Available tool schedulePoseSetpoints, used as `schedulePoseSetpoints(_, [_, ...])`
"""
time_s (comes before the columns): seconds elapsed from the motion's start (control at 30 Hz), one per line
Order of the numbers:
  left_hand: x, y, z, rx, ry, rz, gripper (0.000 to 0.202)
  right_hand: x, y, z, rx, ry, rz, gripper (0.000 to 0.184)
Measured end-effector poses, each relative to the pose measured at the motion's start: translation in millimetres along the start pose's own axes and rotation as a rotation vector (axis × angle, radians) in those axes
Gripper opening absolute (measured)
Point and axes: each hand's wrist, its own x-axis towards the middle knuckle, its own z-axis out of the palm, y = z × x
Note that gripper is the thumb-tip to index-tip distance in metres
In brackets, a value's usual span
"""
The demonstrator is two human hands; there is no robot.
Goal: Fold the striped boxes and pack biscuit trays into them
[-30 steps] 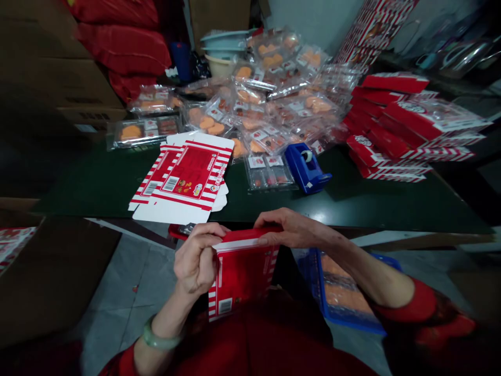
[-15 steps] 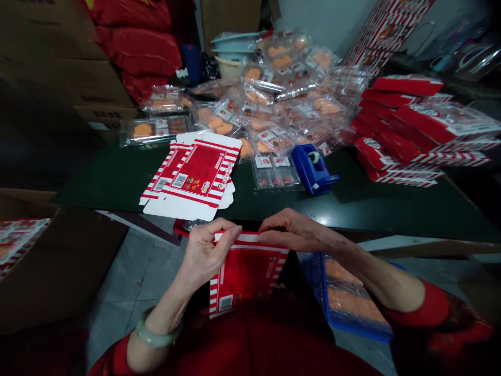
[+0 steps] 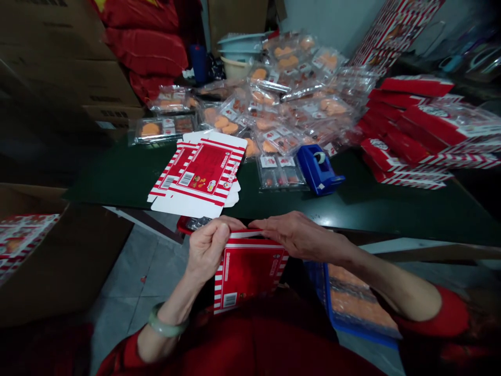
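Note:
A red and white striped cardboard box (image 3: 250, 271) stands upright in front of my body, its top edge near the table's front. My left hand (image 3: 209, 243) is closed around the box's upper left corner, thumb bent over. At the upper right, my right hand (image 3: 291, 232) grips the top edge, with its fingers reaching along the narrow flap. A dark gap shows below the flap on the right side. Just beyond, flattened cardboard boxes (image 3: 205, 167) of the same design lie stacked on the green table (image 3: 282, 209).
A blue tape dispenser (image 3: 319, 169) stands right of the flat stack. Behind it spreads a heap of clear packs (image 3: 266, 109). Finished-looking red boxes (image 3: 415, 130) are piled at right. Below, a blue crate (image 3: 332, 313) holds orange packs; an open carton (image 3: 58, 261) is at left.
My left thumb has drawn back from the top flap toward the left corner. My right fingers have moved left along the top edge, and a dark gap now shows there. The view has shifted slightly.

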Motion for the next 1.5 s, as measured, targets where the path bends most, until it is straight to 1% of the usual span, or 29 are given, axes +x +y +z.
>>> schedulePoseSetpoints(0.07, [-3, -4, 2.1, 0.022, 0.020, 0.090, 0.028, -2, 3, 2, -0.058, -0.007, -0.032, 0.028])
schedulePoseSetpoints(0.17, [-5, -10, 4.5, 0.056, 0.022, 0.205, 0.011, -5, 7, 5, -0.148, -0.085, -0.058, 0.033])
schedulePoseSetpoints(0.2, [-6, -12, 5.0, 0.055, 0.023, 0.232, 0.007, -6, 8, 6, -0.190, -0.101, -0.064, 0.037])
schedulePoseSetpoints(0.27, [-6, -15, 5.2, 0.044, 0.040, 0.248, 0.007, -7, 9, 12, -0.286, -0.110, -0.065, 0.052])
schedulePoseSetpoints(0.33, [-6, -17, 4.2, 0.049, 0.055, 0.224, 0.011, -8, 8, 20, -0.342, -0.085, -0.069, 0.071])
schedulePoseSetpoints(0.37, [-6, -18, 3.3, 0.060, 0.053, 0.205, 0.013, -8, 8, 24, -0.332, -0.051, -0.082, 0.077])
schedulePoseSetpoints(0.43, [-6, -18, 0.9, 0.080, 0.043, 0.177, 0.014, -11, 9, 31, -0.217, 0.086, -0.117, 0.082])
schedulePoseSetpoints(0.47, [-6, -19, -0.4, 0.085, 0.044, 0.170, 0.013, -13, 11, 34, -0.134, 0.195, -0.123, 0.081])
schedulePoseSetpoints(0.5, [-6, -19, -1.5, 0.082, 0.054, 0.166, 0.012, -16, 13, 37, -0.056, 0.323, -0.115, 0.075])
schedulePoseSetpoints(0.57, [-6, -22, -3.2, 0.069, 0.088, 0.168, 0.012, -22, 19, 42, 0.041, 0.554, -0.093, 0.051])
schedulePoseSetpoints(0.6, [-6, -23, -3.7, 0.064, 0.099, 0.168, 0.012, -24, 21, 46, 0.059, 0.632, -0.088, 0.035])
schedulePoseSetpoints(0.63, [-6, -24, -3.9, 0.060, 0.103, 0.164, 0.013, -27, 24, 50, 0.067, 0.687, -0.090, 0.021])
schedulePoseSetpoints(0.67, [-6, -26, -3.9, 0.055, 0.097, 0.160, 0.013, -28, 26, 54, 0.072, 0.723, -0.094, 0.012])
schedulePoseSetpoints(0.73, [-7, -28, -3.5, 0.055, 0.064, 0.135, 0.012, -30, 27, 61, 0.083, 0.773, -0.091, 0.009])
schedulePoseSetpoints(0.8, [-7, -29, -2.9, 0.082, 0.022, 0.105, 0.010, -32, 29, 63, 0.098, 0.778, -0.083, 0.009])
schedulePoseSetpoints(0.87, [-7, -30, -2.5, 0.126, -0.003, 0.102, 0.010, -36, 34, 54, 0.091, 0.764, -0.042, 0.010])
schedulePoseSetpoints(0.9, [-7, -31, -2.2, 0.144, -0.005, 0.114, 0.010, -38, 38, 44, 0.078, 0.804, 0.017, 0.012])
schedulePoseSetpoints(0.93, [-7, -31, -2.0, 0.158, -0.002, 0.130, 0.010, -40, 44, 30, 0.059, 0.890, 0.107, 0.014])
schedulePoseSetpoints(1.0, [-6, -33, -1.2, 0.166, 0.016, 0.152, 0.009, -44, 59, -5, 0.022, 1.126, 0.377, 0.018])
schedulePoseSetpoints(1.03, [-5, -33, -0.5, 0.166, 0.023, 0.158, 0.008, -45, 68, -25, 0.014, 1.223, 0.515, 0.020])
schedulePoseSetpoints(1.07, [-4, -34, 0.4, 0.167, 0.023, 0.163, 0.007, -45, 77, -44, 0.021, 1.234, 0.647, 0.019])
schedulePoseSetpoints(1.1, [-3, -33, 1.4, 0.172, 0.018, 0.166, 0.007, -43, 85, -62, 0.037, 1.208, 0.716, 0.017])
schedulePoseSetpoints(1.17, [-1, -31, 3.7, 0.190, -0.002, 0.171, 0.007, -36, 99, -91, 0.087, 1.103, 0.815, 0.009])
schedulePoseSetpoints(1.2, [-1, -30, 4.6, 0.200, -0.009, 0.173, 0.006, -32, 103, -101, 0.117, 1.050, 0.851, 0.013])
schedulePoseSetpoints(1.27, [0, -29, 5.8, 0.209, -0.005, 0.169, 0.006, -24, 110, -115, 0.182, 0.964, 0.939, 0.024])
schedulePoseSetpoints(1.3, [0, -28, 5.9, 0.207, 0.000, 0.167, 0.006, -22, 111, -119, 0.216, 0.937, 0.981, 0.026])
schedulePoseSetpoints(1.37, [0, -29, 5.4, 0.194, 0.014, 0.174, 0.006, -18, 113, -122, 0.289, 0.909, 1.049, 0.023])
schedulePoseSetpoints(1.43, [-1, -29, 4.6, 0.184, 0.020, 0.183, 0.006, -18, 114, -120, 0.371, 0.922, 1.085, 0.016])
schedulePoseSetpoints(1.5, [-2, -30, 4.3, 0.178, 0.024, 0.196, 0.006, -21, 114, -114, 0.451, 0.986, 1.071, 0.016])
